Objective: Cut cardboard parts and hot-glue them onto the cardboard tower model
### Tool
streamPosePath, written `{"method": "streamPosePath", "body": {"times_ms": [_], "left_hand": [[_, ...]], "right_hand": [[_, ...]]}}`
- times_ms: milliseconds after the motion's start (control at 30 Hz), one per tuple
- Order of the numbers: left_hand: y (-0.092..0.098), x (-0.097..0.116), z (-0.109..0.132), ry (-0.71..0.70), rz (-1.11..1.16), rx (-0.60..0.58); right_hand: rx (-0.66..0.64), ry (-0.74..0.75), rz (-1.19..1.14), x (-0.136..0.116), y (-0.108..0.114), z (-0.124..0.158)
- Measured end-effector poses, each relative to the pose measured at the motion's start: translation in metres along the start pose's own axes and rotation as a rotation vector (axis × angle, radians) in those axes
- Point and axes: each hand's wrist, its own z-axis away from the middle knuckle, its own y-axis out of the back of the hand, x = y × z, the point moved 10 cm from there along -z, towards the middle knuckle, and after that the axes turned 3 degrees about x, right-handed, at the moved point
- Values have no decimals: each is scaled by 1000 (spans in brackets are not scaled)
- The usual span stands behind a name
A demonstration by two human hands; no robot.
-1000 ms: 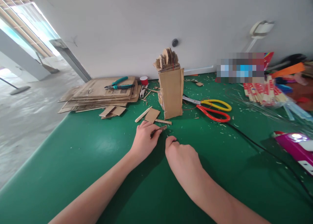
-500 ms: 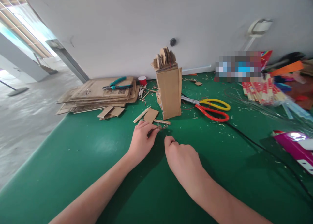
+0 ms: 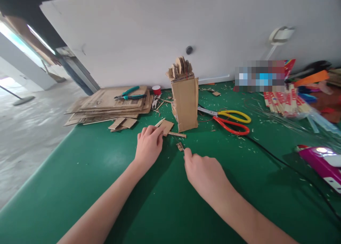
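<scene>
My left hand (image 3: 147,148) rests on the green table (image 3: 80,173), fingers curled, with the tips at the left edge of a flat cardboard piece (image 3: 167,126). My right hand (image 3: 202,173) is closed in a pinch, and its fingertips hold a small cardboard strip (image 3: 180,146) just above the table. A thin wooden stick (image 3: 177,134) lies between the two hands and an upright cardboard tower (image 3: 185,103) topped with round cardboard discs.
Red and yellow scissors (image 3: 231,121) lie right of the tower. A stack of flat cardboard (image 3: 106,101) with teal pliers (image 3: 130,94) is at the back left, beside a red cap (image 3: 156,90). A pink device (image 3: 323,162), a black cable (image 3: 279,158) and bundled sticks (image 3: 282,101) are at the right.
My left hand has let go of the small strip and moved up to the flat cardboard piece. The strip is now at my right hand's fingertips.
</scene>
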Motion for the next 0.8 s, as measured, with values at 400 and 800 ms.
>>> {"method": "streamPosePath", "body": {"times_ms": [400, 800], "left_hand": [[-13, 57, 3, -352, -4, -274], [-20, 127, 53, -580, -40, -359]], "right_hand": [[167, -20, 129, 81, 20, -22], [215, 130, -186, 84, -1, -28]]}}
